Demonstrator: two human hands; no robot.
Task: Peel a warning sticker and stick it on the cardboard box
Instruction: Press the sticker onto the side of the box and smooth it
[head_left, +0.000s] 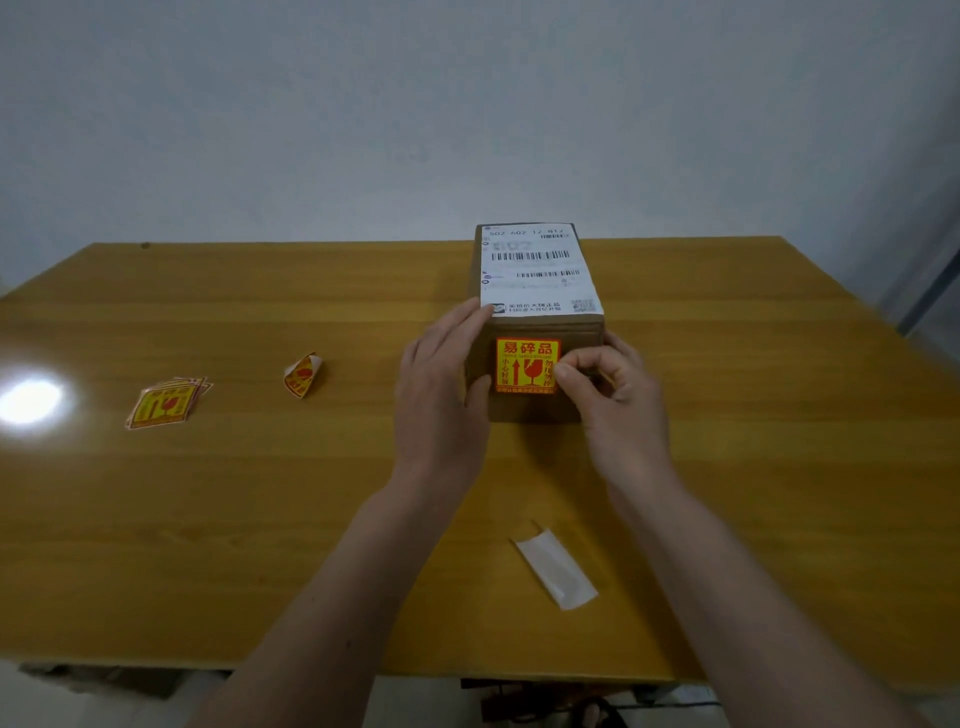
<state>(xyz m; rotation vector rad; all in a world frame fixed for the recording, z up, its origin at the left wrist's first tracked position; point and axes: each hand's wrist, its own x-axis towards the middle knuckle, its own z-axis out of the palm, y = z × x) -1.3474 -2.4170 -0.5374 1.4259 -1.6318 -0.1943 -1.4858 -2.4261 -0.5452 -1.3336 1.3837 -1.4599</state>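
A brown cardboard box (535, 410) stands on the wooden table, with a white shipping label (535, 270) on its top. A red and yellow warning sticker (524, 364) lies flat on the box's near face. My left hand (441, 384) rests flat against the box's left side, fingers spread, thumb on the near face beside the sticker. At the box's right corner my right hand (613, 389) has its fingers curled, and the thumb and forefinger tips touch the sticker's right edge.
A white strip of peeled backing paper (558, 569) lies on the table (260, 519) near me. A small stack of warning stickers (166, 402) sits at the left, and a curled sticker (304, 375) lies between it and the box. Bright glare marks the far left.
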